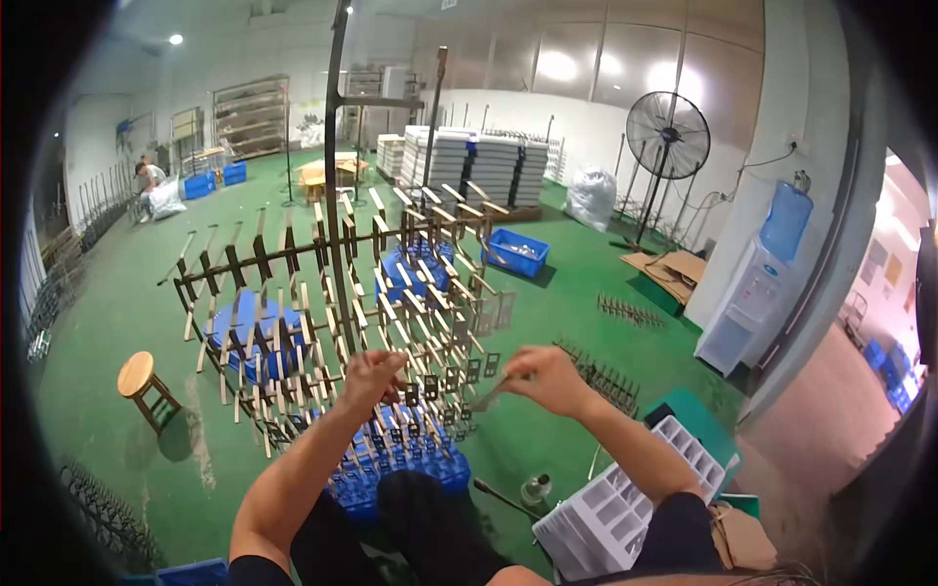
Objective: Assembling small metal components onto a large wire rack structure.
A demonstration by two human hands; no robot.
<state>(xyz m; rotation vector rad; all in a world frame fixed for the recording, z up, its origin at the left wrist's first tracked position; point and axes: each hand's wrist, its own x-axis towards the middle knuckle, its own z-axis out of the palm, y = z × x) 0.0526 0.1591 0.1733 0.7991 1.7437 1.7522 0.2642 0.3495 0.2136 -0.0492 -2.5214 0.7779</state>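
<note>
A tall rack (256, 266) with rows of pale prongs stands before me on a dark upright pole. Small dark rectangular plates with cut-outs (473, 370) hang on its right-hand prongs. My left hand (373, 381) is closed at the front of these rows, fingertips pinched together; what lies between them is too small to make out. To the right of the rack, my right hand (543, 377) pinches a thin, flat greyish piece (487, 398) between thumb and fingers. This piece slants down toward the lower prongs, and I cannot tell whether it touches them.
Below the rack sits a blue crate (451, 471). White compartment trays (596, 518) are stacked near my right elbow, beside a clear bottle (534, 488). A wooden stool (142, 376) stands left. Farther back are a blue bin (516, 253), a fan (667, 137) and a seated person (149, 178).
</note>
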